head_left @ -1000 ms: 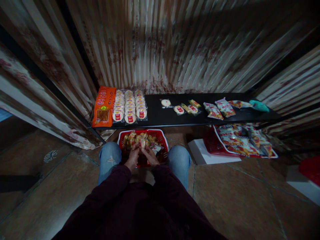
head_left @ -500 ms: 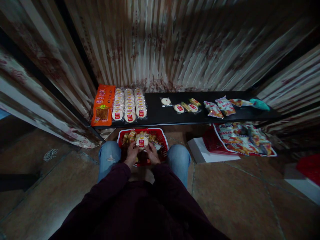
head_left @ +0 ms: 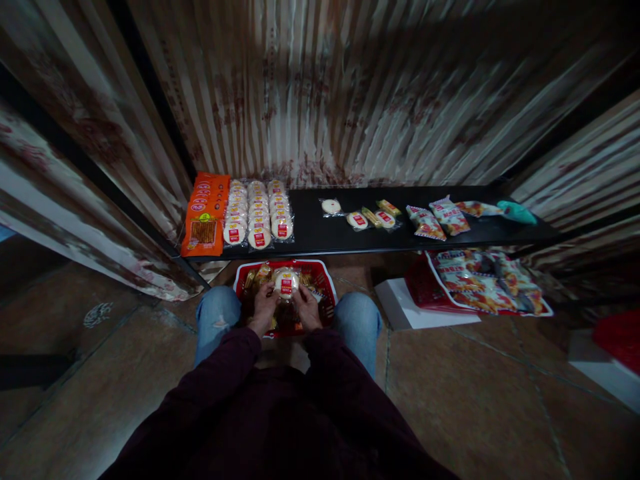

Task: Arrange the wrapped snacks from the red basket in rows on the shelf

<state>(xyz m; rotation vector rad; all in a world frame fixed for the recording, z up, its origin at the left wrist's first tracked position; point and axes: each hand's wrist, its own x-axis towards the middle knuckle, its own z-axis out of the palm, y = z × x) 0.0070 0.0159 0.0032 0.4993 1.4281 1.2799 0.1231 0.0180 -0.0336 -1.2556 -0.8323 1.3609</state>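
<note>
Turned from edge-on a second ago, the round wrapped cracker [head_left: 287,284] now shows its flat, red-labelled face, at the lower centre of the frame. Left hand [head_left: 265,308] and right hand [head_left: 307,308] pinch it between them, each gripping one side of its clear wrapper, over a red basket [head_left: 329,305] with a white rim. Golden-wrapped snacks [head_left: 259,275] lie in the basket around the hands. Denim-clad knees flank the basket, the left one [head_left: 217,320] ripped.

Just above the basket, a black shelf [head_left: 310,237] crosses the middle of the frame. At its left end lies an orange bag [head_left: 205,213], beside three rows of round crackers [head_left: 257,213], overlapping one another. Near the shelf's middle rests a single white cracker [head_left: 331,207]; further right come a small mixed group, two printed snack bags [head_left: 437,219] and a teal packet [head_left: 517,212]. At right, below the shelf, a second red basket [head_left: 423,287] full of bags leans on a white box [head_left: 415,312]. Striped curtain [head_left: 300,100] fills the upper frame.
</note>
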